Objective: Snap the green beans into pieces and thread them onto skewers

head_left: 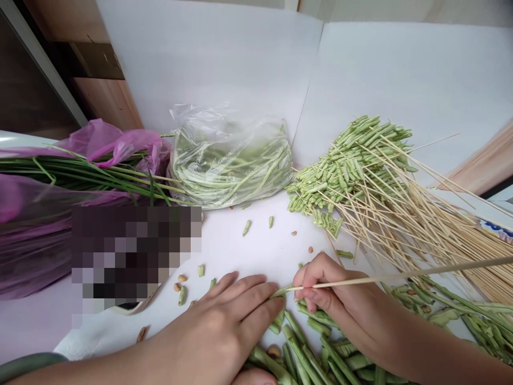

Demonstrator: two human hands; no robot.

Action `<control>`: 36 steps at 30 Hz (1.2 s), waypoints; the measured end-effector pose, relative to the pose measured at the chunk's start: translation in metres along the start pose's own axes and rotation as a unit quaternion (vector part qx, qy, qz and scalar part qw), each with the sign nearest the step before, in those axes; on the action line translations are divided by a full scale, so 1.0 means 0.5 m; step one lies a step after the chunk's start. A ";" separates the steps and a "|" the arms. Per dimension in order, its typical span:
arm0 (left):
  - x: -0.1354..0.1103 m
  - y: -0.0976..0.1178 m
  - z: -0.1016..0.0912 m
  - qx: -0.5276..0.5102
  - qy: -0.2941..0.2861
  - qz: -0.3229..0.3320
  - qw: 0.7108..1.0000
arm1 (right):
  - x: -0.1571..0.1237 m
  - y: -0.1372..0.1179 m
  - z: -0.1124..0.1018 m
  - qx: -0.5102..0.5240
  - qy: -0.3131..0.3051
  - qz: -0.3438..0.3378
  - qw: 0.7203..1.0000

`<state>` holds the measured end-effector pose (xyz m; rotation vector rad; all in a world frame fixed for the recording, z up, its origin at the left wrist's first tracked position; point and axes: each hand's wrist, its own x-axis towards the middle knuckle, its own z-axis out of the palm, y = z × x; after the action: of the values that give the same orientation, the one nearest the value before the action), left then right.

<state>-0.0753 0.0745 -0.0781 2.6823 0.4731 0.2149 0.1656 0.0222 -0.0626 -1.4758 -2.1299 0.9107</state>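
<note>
My right hand (334, 299) is closed in a pinch on a thin bamboo skewer (401, 275) that runs off to the right. Its tip points at a short green bean piece under my left fingertips. My left hand (228, 326) lies flat, fingers stretched out and pressed on a row of cut green bean pieces (304, 353) at the near edge of the white table (248, 246). Loose bean bits and seeds lie scattered in front of my hands.
A pile of skewered bean pieces (352, 166) with many bamboo sticks (441, 224) fills the right. A clear plastic bag of long beans (232, 160) sits centre back. Chives in purple plastic (100, 166) lie at left. More cut beans (473, 321) lie at the right edge.
</note>
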 end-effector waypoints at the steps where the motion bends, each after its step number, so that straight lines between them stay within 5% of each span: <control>1: 0.001 0.002 -0.003 0.005 -0.002 -0.005 1.000 | 0.000 0.000 0.000 -0.005 -0.003 0.001 1.000; 10: 0.017 0.036 -0.066 0.018 -0.080 -0.034 0.996 | 0.012 -0.018 0.001 -0.045 -0.027 0.022 0.998; 19: 0.015 0.035 -0.058 0.016 -0.068 -0.026 0.997 | 0.019 -0.025 0.002 -0.069 -0.025 0.012 0.997; 30: -0.005 0.033 -0.049 0.022 0.014 -0.023 0.999 | 0.005 -0.026 -0.020 0.050 0.121 0.012 0.991; 36: -0.007 0.013 0.008 0.019 0.082 0.019 0.996 | -0.011 -0.049 -0.028 0.089 -0.001 0.070 0.994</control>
<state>-0.0758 0.0663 -0.0794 2.7258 0.4797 0.4454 0.1602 0.0154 -0.0351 -1.5465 -1.9110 1.1214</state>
